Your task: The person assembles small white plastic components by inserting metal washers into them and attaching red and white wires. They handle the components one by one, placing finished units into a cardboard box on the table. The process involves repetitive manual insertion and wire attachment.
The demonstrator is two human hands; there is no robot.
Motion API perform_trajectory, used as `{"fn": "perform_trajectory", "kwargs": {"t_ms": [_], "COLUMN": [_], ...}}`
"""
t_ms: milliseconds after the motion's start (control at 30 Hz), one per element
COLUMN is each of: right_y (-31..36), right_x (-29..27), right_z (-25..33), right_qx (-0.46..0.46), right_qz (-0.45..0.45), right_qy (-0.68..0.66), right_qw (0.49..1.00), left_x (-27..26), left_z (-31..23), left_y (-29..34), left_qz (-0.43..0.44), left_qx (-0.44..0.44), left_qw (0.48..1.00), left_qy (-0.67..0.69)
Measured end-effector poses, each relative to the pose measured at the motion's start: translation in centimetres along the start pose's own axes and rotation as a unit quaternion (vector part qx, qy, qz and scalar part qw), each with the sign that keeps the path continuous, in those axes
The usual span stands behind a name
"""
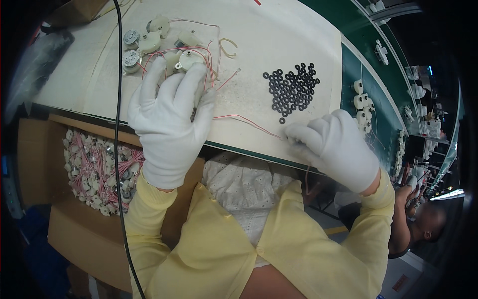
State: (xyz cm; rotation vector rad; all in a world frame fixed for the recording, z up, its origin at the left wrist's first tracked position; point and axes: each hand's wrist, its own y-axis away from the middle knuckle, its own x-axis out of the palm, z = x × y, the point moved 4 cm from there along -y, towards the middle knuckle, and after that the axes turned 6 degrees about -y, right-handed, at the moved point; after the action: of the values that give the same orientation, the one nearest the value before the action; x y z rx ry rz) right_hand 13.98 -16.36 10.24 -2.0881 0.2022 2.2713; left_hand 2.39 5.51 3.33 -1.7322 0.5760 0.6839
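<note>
My left hand (172, 109), in a white glove, is curled over small geared motors on the white tabletop. A motor is partly hidden between its thumb and fingers. From under the thumb a pair of thin red and pale wires (241, 117) runs right across the table. My right hand (333, 144), also gloved, has its fingers pinched together at the far end of these wires, and its fingertips are slightly blurred. Past the left fingertips lies a cream motor unit (190, 59). Other motors sit around it, such as a silver-faced one (131, 38).
A pile of black rings (294, 88) lies on the table ahead of my right hand. A yellowish band (228, 48) rests near the motors. An open cardboard box (79, 219) of wired motors stands below left. A black cable (118, 149) hangs across the left. More white parts (363, 104) lie right.
</note>
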Motion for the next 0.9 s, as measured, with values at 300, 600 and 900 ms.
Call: {"fn": "perform_trajectory", "kwargs": {"t_ms": [300, 600, 900], "right_y": [1.5, 4.9, 5.2], "right_x": [1.0, 4.1, 0.3], "right_z": [0.1, -4.0, -2.8], "right_qx": [0.036, 0.268, 0.215], "right_qz": [0.043, -0.156, -0.242], "right_qy": [0.007, 0.079, 0.021], "right_qw": [0.998, 0.947, 0.946], "left_x": [0.7, 0.3, 0.2], "left_z": [0.2, -0.4, -0.7], "left_y": [0.3, -0.2, -0.1], "left_qz": [-0.023, 0.016, 0.027], "left_qx": [0.007, 0.007, 0.008], "left_qw": [1.000, 1.000, 0.998], "left_qy": [-0.011, -0.014, -0.047]}}
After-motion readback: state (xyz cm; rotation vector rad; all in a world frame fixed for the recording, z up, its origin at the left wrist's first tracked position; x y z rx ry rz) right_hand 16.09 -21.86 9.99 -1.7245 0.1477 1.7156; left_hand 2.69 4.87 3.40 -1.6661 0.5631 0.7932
